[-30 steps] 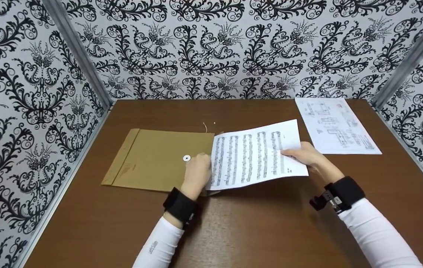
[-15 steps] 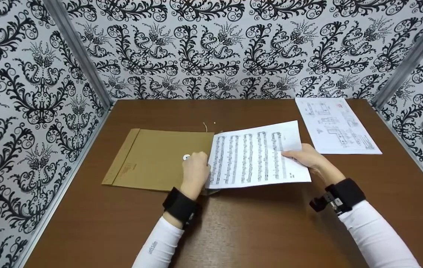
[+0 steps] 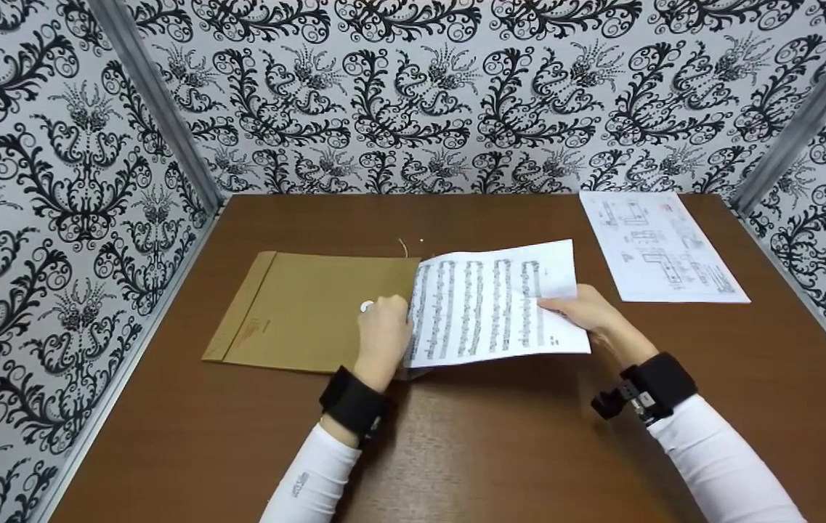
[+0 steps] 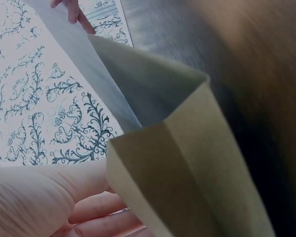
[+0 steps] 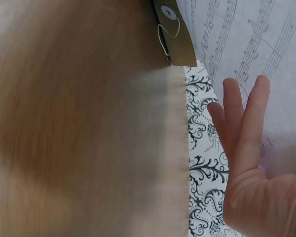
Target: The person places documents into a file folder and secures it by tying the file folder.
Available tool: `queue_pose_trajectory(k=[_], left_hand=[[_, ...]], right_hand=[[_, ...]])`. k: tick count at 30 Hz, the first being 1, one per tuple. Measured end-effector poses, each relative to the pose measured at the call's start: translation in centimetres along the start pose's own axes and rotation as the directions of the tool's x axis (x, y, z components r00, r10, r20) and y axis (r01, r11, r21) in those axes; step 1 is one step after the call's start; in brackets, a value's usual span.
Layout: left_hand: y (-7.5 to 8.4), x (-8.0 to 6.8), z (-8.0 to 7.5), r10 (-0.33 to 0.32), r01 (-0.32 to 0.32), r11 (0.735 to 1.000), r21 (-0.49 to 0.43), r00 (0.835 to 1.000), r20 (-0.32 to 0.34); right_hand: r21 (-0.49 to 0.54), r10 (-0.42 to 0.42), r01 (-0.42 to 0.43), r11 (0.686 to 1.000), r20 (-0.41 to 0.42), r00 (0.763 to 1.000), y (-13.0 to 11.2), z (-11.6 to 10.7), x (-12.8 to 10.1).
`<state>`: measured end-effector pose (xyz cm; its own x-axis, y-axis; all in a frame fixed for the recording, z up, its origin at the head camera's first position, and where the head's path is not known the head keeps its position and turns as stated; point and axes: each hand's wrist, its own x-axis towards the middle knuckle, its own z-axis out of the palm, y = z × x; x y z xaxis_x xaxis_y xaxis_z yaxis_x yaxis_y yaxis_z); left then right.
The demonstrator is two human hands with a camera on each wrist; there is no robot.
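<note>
Between both hands [image 3: 384,328] [image 3: 590,311], sheet music [image 3: 482,309], partly inside envelope [image 3: 314,312]

The left sleeve [image 3: 311,476], at seven o'clock, is white with small grey lettering [image 3: 300,484]; the right sleeve [image 3: 725,457], at four, is white. Both wristbands [image 3: 354,402] are black; the right one bears a black-and-silver fitting [image 3: 641,399] toward eight o'clock.

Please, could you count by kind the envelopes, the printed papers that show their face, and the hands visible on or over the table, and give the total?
Brown string-tie envelope: 1
Sheet music page: 1
Technical drawing: 1
Left hand and right hand: 2
Total: 5
</note>
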<state>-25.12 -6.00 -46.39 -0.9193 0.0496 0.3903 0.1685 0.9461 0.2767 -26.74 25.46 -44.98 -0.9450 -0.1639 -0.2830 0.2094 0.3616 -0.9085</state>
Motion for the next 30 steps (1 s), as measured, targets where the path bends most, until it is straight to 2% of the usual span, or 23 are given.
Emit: queue_pose_trajectory(k=[8, 17, 24, 30], left_hand=[[0.1, 0.1, 0.2, 0.017, -0.016, 0.999, 0.037, 0.999, -0.048], [0.0, -0.1, 0.4, 0.023, -0.022, 1.0, 0.02, 0.999, -0.044], [0.2, -0.1, 0.4, 0.017, -0.018, 1.0, 0.011, 1.0, 0.006], [0.2, -0.1, 0.3, 0.028, -0.028, 1.0, 0.013, 0.999, -0.015]], right_hand=[[-0.089, -0.012, 0.01, 0.996, -0.018, 1.0, -0.3, 0.8, -0.4], [-0.096, -0.022, 0.022, 0.995, 0.004, 1.0, -0.8, 1.4, -0.4], [-0.087, -0.05, 0.049, 0.995, -0.011, 0.999, -1.5, 2.4, -0.2], [-0.092, -0.065, 0.062, 0.994, -0.024, 0.998, -1.4, 3.3, 0.7]])
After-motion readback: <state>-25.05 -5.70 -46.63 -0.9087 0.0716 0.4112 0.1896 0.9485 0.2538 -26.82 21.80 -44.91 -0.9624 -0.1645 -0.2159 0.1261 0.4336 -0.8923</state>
